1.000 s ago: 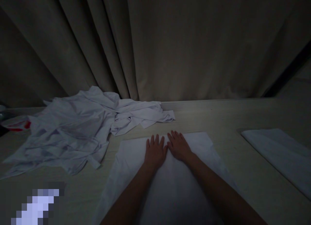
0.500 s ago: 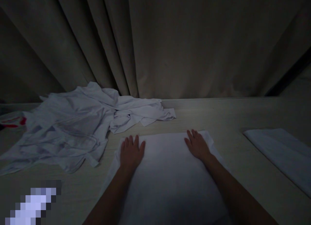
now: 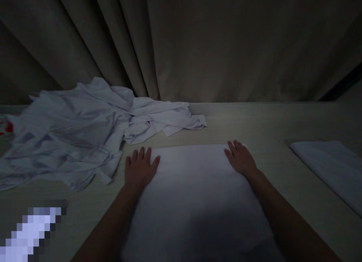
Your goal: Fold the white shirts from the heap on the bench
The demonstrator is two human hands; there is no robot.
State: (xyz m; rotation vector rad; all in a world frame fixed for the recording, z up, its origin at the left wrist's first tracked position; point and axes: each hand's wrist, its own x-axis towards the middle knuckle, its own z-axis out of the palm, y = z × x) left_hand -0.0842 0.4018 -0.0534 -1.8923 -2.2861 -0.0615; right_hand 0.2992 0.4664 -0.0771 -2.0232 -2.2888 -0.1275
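Both hands lie flat, palms down, on a white folded cloth [image 3: 195, 190] spread on the bench [image 3: 254, 122]. The left hand [image 3: 139, 168] presses its far left corner, the right hand [image 3: 241, 159] its far right corner; the fingers [image 3: 141, 154] are stretched open and hold nothing. The cloth looks thin, soft and light, likely to crease or slide, so it is best taken by pinching an edge or corner just under the fingertips. A crumpled white garment [image 3: 70, 134] lies beyond the left fingers, another folded cloth [image 3: 328, 166] well off to the right
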